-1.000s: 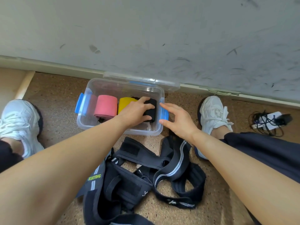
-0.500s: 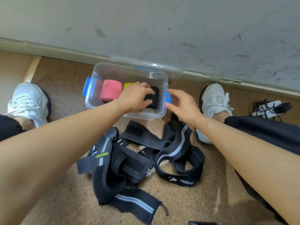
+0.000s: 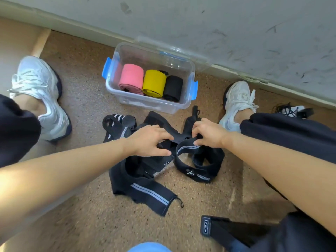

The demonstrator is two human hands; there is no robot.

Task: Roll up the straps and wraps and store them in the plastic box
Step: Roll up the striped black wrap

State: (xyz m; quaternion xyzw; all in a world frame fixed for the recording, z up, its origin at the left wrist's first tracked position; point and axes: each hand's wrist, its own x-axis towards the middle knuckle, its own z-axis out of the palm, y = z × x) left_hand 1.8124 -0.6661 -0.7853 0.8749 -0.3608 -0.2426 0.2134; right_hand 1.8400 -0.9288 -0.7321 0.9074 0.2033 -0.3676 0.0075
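The plastic box sits in the upper middle of the frame, open, close against the scuffed wall, with its clear lid leaning behind it. Three rolled wraps lie side by side inside and touching: a pink roll on the left, a yellow roll in the middle and a black roll on the right.

Just below the box, at the centre of the frame, a heap of black straps lies loose and unrolled on the speckled floor — loops, flat ends and grey-striped lengths crossing one another. Both hands are down on it. The right hand has its fingers curled over and its thumb tucked under a striped strap, pinching its upper edge where the strap bends into a loop. The left hand is arched over the heap just beside it, forefinger and thumb spread either side of a dark fold; it seems to be touching the fabric, but I cannot tell whether it has closed on anything.

A white shoe rests at the left edge and another white shoe to the right of the box. Further right, a tangled cable lies by the wall. One more black strap lies at the lower right — partly hidden by a dark trouser leg.
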